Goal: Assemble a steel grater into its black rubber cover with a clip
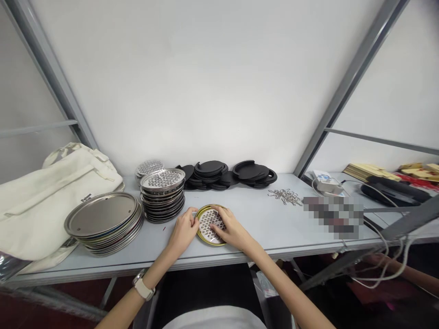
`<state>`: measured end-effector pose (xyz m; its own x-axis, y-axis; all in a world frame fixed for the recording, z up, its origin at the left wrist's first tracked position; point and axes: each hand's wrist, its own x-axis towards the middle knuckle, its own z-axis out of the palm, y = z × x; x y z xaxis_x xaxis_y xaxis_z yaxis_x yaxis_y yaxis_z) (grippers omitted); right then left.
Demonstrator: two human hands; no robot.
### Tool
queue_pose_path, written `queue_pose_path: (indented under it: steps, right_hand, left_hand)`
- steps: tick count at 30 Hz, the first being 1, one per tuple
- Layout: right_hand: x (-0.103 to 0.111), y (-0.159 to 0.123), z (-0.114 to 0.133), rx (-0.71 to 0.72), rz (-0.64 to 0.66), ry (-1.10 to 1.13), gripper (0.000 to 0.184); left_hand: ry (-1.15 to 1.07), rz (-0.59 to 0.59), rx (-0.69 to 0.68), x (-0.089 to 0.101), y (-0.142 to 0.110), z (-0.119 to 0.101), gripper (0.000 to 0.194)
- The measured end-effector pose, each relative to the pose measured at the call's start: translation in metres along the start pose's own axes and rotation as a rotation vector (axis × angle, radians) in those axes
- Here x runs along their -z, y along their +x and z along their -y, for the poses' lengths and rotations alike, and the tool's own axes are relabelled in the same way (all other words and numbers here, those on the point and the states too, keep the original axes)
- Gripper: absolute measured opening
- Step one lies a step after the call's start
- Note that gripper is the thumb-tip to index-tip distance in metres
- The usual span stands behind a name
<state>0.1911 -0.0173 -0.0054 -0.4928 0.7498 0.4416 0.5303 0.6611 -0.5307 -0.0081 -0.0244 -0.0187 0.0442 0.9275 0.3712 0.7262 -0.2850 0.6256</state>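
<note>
Person at a grey shelf table [247,214], head view. The perforated disc w/ gold rim [206,225] lies face up near the front edge, centred before the person, prob. so both hands reach it w/o stretching. Supplies ring it: stack of perforated discs [163,204] and pile of larger plates [103,214] to L, black round pieces [210,170] along the wall, small metal clips [285,196] to R. Stacking prob. saves room; like parts sit w/ like, leaving the mid. stretch for handling. A cream cloth bag [65,187] is at far L, behind and beside the plates.

R hand [233,228]: approx. half open, holding the disc; fingers bent over its far R rim, thumb laid across the holes, prob. to steady it against the tabletop. L hand [185,227]: fingers partly curled, thumb and index tips at the disc's L rim, apparently touching; whether they pinch it or merely rest there, can't tell. L wrist bears a pale-strapped watch [143,285].
</note>
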Motion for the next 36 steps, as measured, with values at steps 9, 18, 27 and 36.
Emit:
queue_pose_path:
  steps: [9,18,27,36]
  right_hand:
    - [0.024,0.0,-0.021,0.007,-0.134,0.016,0.031]
    - [0.02,-0.022,-0.029,-0.107,-0.139,-0.143,0.015]
    - [0.013,-0.021,-0.036,-0.075,-0.089,-0.235,0.024]
    - [0.016,-0.022,-0.033,-0.075,-0.076,-0.208,0.035]
  left_hand:
    - [0.236,-0.016,-0.124,0.006,-0.002,-0.017,0.017]
    - [0.16,0.142,-0.384,0.001,0.0,-0.021,0.029]
    - [0.19,0.162,-0.414,0.003,-0.002,-0.023,0.03]
    - [0.242,0.15,-0.387,0.0,-0.002,-0.023,0.031]
